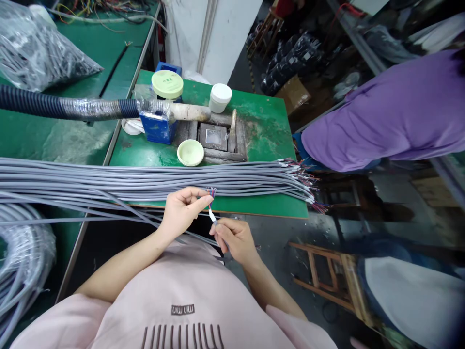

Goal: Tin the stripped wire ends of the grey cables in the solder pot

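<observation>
My left hand (183, 209) pinches the thin coloured wires (210, 192) at the end of a grey cable, their tips fanning out above my thumb. Just below, my right hand (233, 237) is closed on the same grey cable (215, 222), next to a white section (212, 215) where the wires come out. Behind my hands a thick bundle of grey cables (152, 177) lies across the green table. The bundle's stripped ends (308, 184), with loose coloured wires, spread out past the table's right side.
A solder-pot-like metal block (215, 135) sits in the table beneath a hose nozzle (191, 112). Around it stand a pale open dish (190, 152), a white tub (220, 97) and a blue box (158, 128). Coiled cable (22, 271) lies left; a person in purple (392, 111) is right.
</observation>
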Available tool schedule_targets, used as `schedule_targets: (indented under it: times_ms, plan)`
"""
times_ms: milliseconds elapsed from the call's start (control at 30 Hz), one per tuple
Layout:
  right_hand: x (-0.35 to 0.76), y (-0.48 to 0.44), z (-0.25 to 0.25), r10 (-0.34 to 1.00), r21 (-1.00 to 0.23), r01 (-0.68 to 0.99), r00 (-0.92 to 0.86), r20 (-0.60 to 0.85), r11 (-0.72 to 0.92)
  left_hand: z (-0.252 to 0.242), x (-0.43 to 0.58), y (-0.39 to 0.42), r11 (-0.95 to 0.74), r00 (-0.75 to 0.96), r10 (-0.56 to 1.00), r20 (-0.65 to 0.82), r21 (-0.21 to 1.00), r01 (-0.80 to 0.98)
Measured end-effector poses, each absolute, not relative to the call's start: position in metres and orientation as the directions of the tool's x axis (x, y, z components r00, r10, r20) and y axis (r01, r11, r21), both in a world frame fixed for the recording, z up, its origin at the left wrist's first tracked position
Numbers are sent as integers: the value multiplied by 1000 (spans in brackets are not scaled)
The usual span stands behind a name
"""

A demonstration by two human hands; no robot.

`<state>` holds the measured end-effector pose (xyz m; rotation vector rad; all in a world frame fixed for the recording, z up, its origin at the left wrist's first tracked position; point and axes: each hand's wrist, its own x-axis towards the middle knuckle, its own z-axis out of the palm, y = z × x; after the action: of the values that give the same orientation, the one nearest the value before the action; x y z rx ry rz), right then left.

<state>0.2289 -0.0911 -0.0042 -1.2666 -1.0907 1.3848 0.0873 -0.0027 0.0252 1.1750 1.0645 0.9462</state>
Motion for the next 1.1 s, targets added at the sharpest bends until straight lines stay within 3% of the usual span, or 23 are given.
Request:
schedule_targets:
  times_ms: [133,233,333,433,533,767,900,1000,1100]
  plan:
    - [229,-90,-6,984,-978,-105,-3,-178,-178,26,89,0,154,250,959,-135,986,-59]
    - [229,-87,-7,968,-938,-252,9,-251,-240,23,89,-3,107,212,973,-89,991,-75]
    - [229,-78,-4,952,-852,-432,-68,-297,-297,19,89,-8,1,149,989,13,996,-89]
    - [229,-63,2,968,-845,-471,-128,-216,-251,14,91,-13,-115,145,980,136,983,-141]
    - [230,-47,10,988,-918,-366,-95,-125,-151,10,91,-15,-189,166,961,220,965,-184]
    - [234,-18,32,996,-978,-191,-49,-79,-87,11,88,-5,-238,138,953,268,950,-200]
    - [236,4,48,999,-997,79,-49,0,4,14,86,7,-204,77,971,226,954,-218]
    - [237,34,54,989,-928,344,-21,144,143,11,81,18,-200,68,974,215,964,-175]
    - [239,70,49,950,-769,578,-37,309,272,1,73,25,-309,110,946,306,951,4]
